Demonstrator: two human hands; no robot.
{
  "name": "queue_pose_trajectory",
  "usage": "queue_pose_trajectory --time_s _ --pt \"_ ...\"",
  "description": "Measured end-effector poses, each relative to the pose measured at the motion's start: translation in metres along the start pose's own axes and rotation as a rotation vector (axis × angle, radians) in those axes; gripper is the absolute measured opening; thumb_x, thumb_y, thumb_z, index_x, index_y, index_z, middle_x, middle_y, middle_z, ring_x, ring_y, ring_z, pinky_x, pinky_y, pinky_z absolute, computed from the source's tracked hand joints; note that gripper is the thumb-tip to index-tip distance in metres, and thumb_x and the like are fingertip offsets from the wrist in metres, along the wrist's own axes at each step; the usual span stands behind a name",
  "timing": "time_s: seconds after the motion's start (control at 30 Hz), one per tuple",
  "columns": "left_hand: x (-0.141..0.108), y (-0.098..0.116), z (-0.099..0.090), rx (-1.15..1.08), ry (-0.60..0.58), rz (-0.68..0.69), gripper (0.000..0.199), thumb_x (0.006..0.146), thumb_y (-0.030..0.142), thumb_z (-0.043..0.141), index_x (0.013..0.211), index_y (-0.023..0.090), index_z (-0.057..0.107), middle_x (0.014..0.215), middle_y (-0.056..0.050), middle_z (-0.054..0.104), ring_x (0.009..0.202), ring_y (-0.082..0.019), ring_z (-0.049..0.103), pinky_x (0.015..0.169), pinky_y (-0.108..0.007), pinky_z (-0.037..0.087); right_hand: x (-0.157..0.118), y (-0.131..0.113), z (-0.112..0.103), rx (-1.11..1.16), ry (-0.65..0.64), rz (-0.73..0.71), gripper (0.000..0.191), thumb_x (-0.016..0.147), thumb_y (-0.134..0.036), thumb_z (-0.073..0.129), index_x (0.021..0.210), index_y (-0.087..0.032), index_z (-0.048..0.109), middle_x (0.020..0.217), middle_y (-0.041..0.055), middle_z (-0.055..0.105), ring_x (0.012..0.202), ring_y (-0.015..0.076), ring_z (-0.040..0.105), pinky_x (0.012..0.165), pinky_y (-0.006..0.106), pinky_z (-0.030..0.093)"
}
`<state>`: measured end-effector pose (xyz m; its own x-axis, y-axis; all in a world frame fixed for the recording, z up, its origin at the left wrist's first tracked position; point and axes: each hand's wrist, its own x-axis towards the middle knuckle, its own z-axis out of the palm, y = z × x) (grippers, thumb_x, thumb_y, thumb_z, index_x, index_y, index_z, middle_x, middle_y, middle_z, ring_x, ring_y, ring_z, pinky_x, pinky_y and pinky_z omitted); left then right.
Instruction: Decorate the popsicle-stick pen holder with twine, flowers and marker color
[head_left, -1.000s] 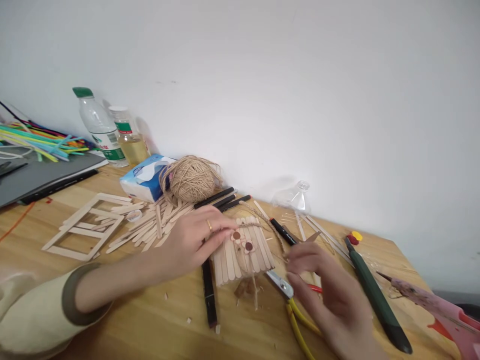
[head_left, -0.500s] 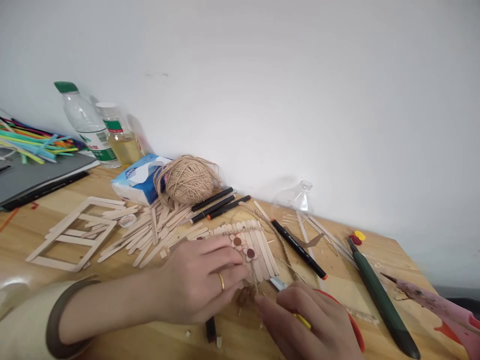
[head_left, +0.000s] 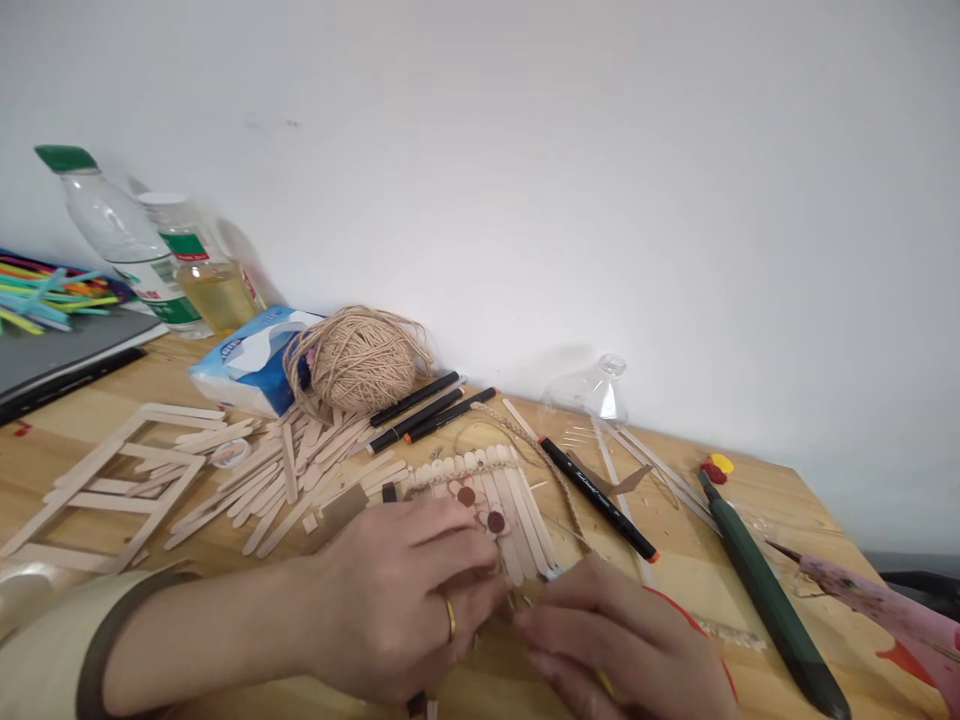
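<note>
Bare hands over a stick panel on a wooden table. The left hand, a gold ring on one finger, has its fingers curled close together over the near left part of the panel of flat wooden sticks. The right hand, just beside it, has thumb and forefinger brought narrowly together at the panel's near edge; whether either hand grips anything cannot be told, as the fingertips are blurred and partly hidden. The panel lies in front of the hands and bears two brown discs and, along its far edge, a braided cord.

To the right of the panel lies a black marker, its white script too small to read. Farther right are a green-handled tool and a pink glue gun. To the left lie loose sticks and a stick frame. Beyond the sticks, a twine ball touches a blue-and-white tissue pack, its lettering illegible. Behind the pack stand a green-capped bottle, with blurred red characters on its green-and-white label, and a white-capped bottle of yellow liquid, labelled green and red.
</note>
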<state>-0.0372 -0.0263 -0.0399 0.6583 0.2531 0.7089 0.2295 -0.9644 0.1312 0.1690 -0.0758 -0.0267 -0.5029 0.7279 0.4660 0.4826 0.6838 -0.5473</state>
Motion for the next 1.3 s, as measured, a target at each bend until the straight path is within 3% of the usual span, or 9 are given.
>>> queue_pose_trajectory --time_s 0.13,0.23,0.4,0.6,0.83,0.97,1.3 --pt "-0.004 0.001 0.006 -0.008 0.04 -0.04 0.023 0.085 0.012 0.043 0.086 0.013 0.066 0.072 -0.008 0.069 0.066 -0.017 0.059 0.058 -0.029 0.054 0.007 0.007 0.003 0.088 0.138 0.222 0.01 0.083 -0.015 0.061 0.084 -0.024 0.065 0.076 -0.0005 0.068 0.068 0.0115 0.066 0.061 0.015 0.053" --pt "-0.006 0.002 0.011 -0.016 0.105 -0.09 0.021 0.085 0.012 0.043 0.084 0.015 0.064 0.07 -0.006 0.07 0.064 -0.017 0.06 0.054 -0.028 0.052 0.011 0.009 0.008 0.035 0.152 0.299 0.008 0.083 -0.016 0.061 0.081 -0.023 0.064 0.07 -0.0022 0.067 0.06 0.0107 0.063 0.054 0.015 0.051" --pt "-0.003 0.001 0.01 0.005 0.093 -0.059 0.016 0.082 0.01 0.05 0.088 0.013 0.064 0.069 -0.003 0.072 0.061 -0.014 0.062 0.049 -0.025 0.052 0.013 0.013 0.015 -0.141 0.195 0.237 0.008 0.083 -0.017 0.06 0.089 -0.022 0.059 0.066 -0.0019 0.064 0.052 0.0111 0.059 0.05 0.02 0.05" --pt "0.0 -0.001 0.007 -0.029 0.084 -0.021 0.014 0.079 0.008 0.053 0.089 0.01 0.063 0.071 -0.001 0.074 0.061 -0.012 0.064 0.06 -0.022 0.057 0.015 0.021 0.014 -0.133 0.115 0.13 0.009 0.084 -0.013 0.058 0.083 -0.021 0.061 0.08 0.0038 0.064 0.072 0.0148 0.064 0.061 0.023 0.054" --pt "0.001 0.0 0.004 0.035 0.062 -0.027 0.018 0.083 0.007 0.048 0.087 0.011 0.065 0.073 -0.001 0.076 0.066 -0.012 0.068 0.066 -0.023 0.057 0.011 0.015 0.008 -0.21 0.043 0.092 0.013 0.084 -0.015 0.058 0.094 -0.019 0.065 0.085 0.0072 0.063 0.073 0.0157 0.061 0.062 0.025 0.055" --pt "0.003 0.001 0.002 0.033 0.081 0.005 0.017 0.082 0.005 0.05 0.085 0.009 0.066 0.075 -0.003 0.076 0.067 -0.012 0.067 0.066 -0.022 0.057 0.011 0.01 0.01 -0.242 0.06 0.098 0.011 0.082 -0.013 0.059 0.088 -0.019 0.066 0.076 0.0053 0.061 0.066 0.015 0.058 0.055 0.025 0.053" --pt "-0.003 0.0 0.008 0.0 0.066 0.004 0.019 0.083 0.007 0.048 0.08 0.009 0.067 0.071 -0.003 0.073 0.066 -0.013 0.065 0.066 -0.023 0.056 0.013 0.004 0.002 -0.131 -0.059 0.197 0.014 0.082 -0.016 0.058 0.092 -0.02 0.067 0.077 0.0055 0.058 0.068 0.0164 0.058 0.057 0.026 0.052"
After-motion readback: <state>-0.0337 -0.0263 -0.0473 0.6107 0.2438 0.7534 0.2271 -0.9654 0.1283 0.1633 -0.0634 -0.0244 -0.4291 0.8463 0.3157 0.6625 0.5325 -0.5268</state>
